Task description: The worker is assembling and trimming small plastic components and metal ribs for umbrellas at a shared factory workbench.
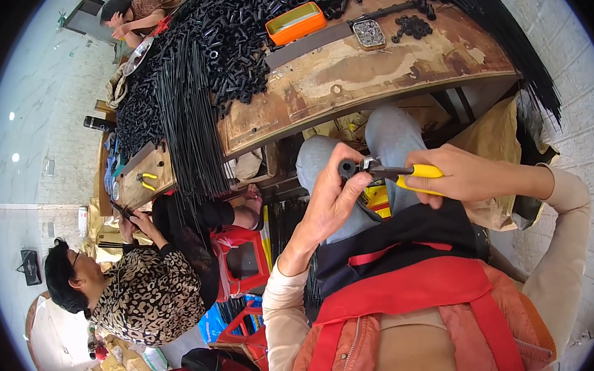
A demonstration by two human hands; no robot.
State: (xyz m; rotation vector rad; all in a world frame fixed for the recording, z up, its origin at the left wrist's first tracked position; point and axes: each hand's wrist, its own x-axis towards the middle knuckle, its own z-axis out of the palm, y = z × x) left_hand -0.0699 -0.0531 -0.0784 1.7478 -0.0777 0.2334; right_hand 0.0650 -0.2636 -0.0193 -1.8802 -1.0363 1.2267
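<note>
Above my lap, my left hand (331, 200) is closed around a short black tubular part (347, 169), its round hollow end facing up. My right hand (453, 172) grips pliers with yellow handles (427, 171). The metal jaws of the pliers reach to the left and meet the side of the black part near my left fingertips. What exactly the jaws bite on is too small to make out. Both hands are in front of the wooden table's near edge (346, 98).
A large heap of black tubular parts (244, 24) covers the table's far left. Long thin black rods (189, 117) hang over the edge. An orange box (296, 24) and a tin of small metal pieces (369, 34) stand farther back. A co-worker (149, 285) sits at left, near red stools (240, 262).
</note>
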